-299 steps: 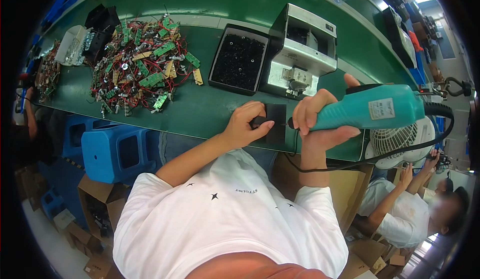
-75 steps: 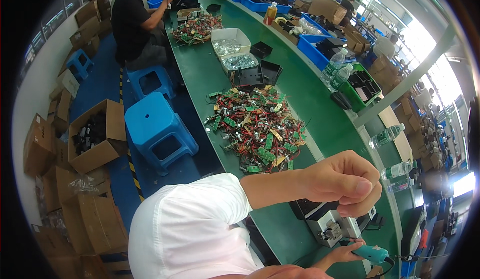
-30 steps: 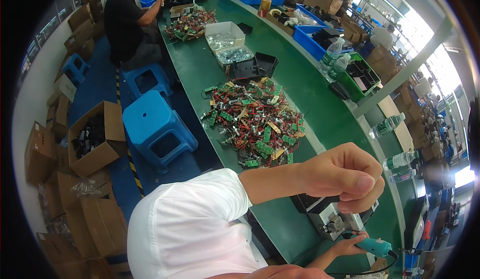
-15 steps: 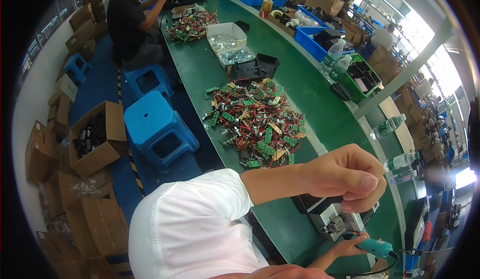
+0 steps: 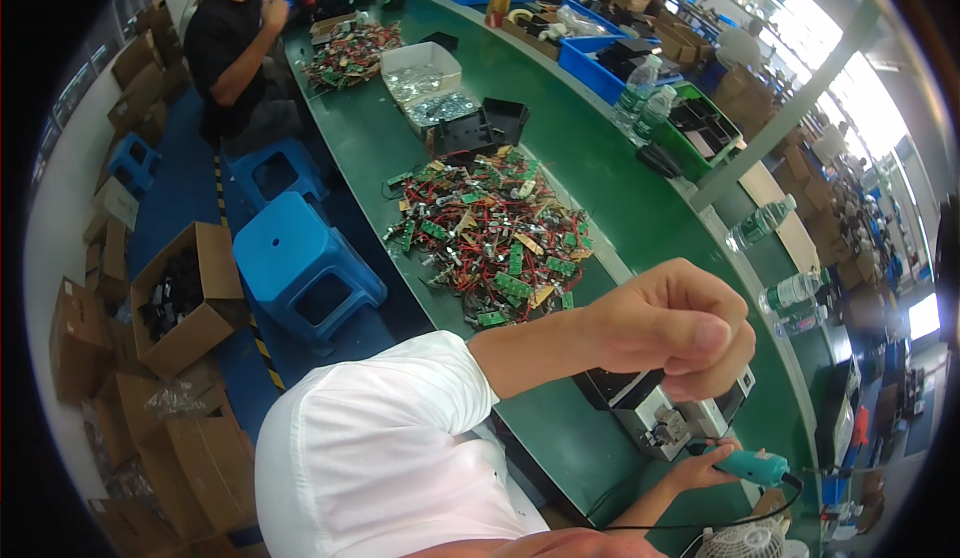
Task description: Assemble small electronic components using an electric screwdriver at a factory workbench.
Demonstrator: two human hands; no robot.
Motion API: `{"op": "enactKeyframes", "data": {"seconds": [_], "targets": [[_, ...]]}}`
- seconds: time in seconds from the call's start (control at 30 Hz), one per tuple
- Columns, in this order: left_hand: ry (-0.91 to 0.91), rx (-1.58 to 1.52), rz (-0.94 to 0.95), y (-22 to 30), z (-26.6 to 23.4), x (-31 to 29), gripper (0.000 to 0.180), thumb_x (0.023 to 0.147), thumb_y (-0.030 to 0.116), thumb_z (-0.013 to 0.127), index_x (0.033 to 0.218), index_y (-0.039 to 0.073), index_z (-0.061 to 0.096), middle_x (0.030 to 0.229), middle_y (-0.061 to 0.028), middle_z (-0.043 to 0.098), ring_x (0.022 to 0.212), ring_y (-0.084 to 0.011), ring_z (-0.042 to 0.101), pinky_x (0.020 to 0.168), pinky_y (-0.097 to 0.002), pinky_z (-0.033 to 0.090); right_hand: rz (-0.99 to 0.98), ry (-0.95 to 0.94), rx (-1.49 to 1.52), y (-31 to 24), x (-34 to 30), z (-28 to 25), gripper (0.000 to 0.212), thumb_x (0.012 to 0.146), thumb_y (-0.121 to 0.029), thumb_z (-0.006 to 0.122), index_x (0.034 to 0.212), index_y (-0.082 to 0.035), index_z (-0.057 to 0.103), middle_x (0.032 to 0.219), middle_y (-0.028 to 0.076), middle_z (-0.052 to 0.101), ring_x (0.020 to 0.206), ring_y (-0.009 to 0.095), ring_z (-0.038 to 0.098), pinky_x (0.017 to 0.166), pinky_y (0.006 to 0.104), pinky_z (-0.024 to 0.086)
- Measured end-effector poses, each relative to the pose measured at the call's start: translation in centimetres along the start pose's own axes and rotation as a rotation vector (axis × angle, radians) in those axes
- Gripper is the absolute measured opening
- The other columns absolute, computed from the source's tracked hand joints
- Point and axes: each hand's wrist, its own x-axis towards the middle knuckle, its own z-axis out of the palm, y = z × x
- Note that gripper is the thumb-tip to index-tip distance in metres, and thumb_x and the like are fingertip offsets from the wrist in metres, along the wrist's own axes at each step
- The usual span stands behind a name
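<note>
My left hand (image 5: 675, 333), at the end of a white sleeve, is raised over the green workbench with its fingers curled into a fist. The inside of the fist is hidden. Lower down, my right hand (image 5: 700, 470) is wrapped round a teal corded power tool (image 5: 752, 466), whose black end points toward a grey metal fixture (image 5: 655, 426) on the bench. A dark cable trails from the tool. Beyond my left forearm lies a large heap of green circuit boards with red wires (image 5: 500, 233). Part of a black object (image 5: 600, 383) shows under my left wrist.
Farther along the green bench (image 5: 350, 148) are black trays (image 5: 480, 128), an open box of small metal parts (image 5: 430, 88) and another board heap (image 5: 350, 53). Bottles (image 5: 640, 93) line the far side. Blue stools (image 5: 290, 258) and cartons (image 5: 190, 298) stand left; a co-worker (image 5: 235, 48) sits beyond.
The view has shifted slightly, bringing a white fan into sight at the bottom. Both my hands keep their grips. The co-worker's arms have changed position, with one hand now bent near the chest.
</note>
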Motion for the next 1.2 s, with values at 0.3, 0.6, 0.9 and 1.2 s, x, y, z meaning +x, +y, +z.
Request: {"op": "enactKeyframes", "data": {"seconds": [0.3, 0.6, 0.9, 1.2], "targets": [[-0.018, 0.069, 0.025, -1.2, -0.4, 0.2, 0.028, 0.091, 0.013, 0.050, 0.064, 0.008, 0.046, 0.055, -0.0048, 0.049, 0.047, -0.0129, 0.041, 0.049, -0.0249, 0.034, 0.085, 0.106, 0.079, 0.7, -0.5, -0.8, 0.050, 0.091, -0.013, 0.055, 0.135, -0.006, 0.033, 0.090, 0.006, 0.055, 0.070, 0.012, 0.051, 0.066, 0.0238, 0.046], [0.344, 1.148, -0.149, -4.4, -5.5, 1.8, 0.009, 0.082, 0.011, 0.059, 0.090, 0.005, 0.057, 0.080, -0.0073, 0.060, 0.068, -0.0190, 0.055, 0.067, -0.0270, 0.045, 0.028, 0.159, 0.080, 0.2, 0.0, -1.2, 0.048, 0.085, -0.003, 0.055, 0.128, -0.002, 0.033, 0.088, 0.006, 0.056, 0.068, 0.012, 0.051, 0.064, 0.0217, 0.045], [-0.339, 2.442, -0.725, -14.1, -25.4, -4.3, 0.050, 0.073, 0.022, 0.069, 0.120, 0.017, 0.052, 0.114, -0.0145, 0.055, 0.097, -0.0298, 0.056, 0.079, -0.0390, 0.047, -0.014, 0.118, 0.050, 1.1, 0.1, -1.3, 0.038, 0.083, -0.007, 0.059, 0.116, -0.004, 0.039, 0.084, 0.006, 0.056, 0.065, 0.013, 0.051, 0.062, 0.0240, 0.044], [0.555, 1.658, -0.960, -7.1, -29.1, -2.4, 0.056, 0.075, 0.028, 0.068, 0.122, 0.004, 0.047, 0.115, -0.0161, 0.056, 0.096, -0.0303, 0.058, 0.080, -0.0396, 0.048, -0.047, 0.114, -0.124, 0.2, 0.0, -1.6, 0.036, 0.082, -0.007, 0.061, 0.115, -0.003, 0.048, 0.087, 0.007, 0.058, 0.069, 0.014, 0.054, 0.058, 0.0235, 0.044]]}}
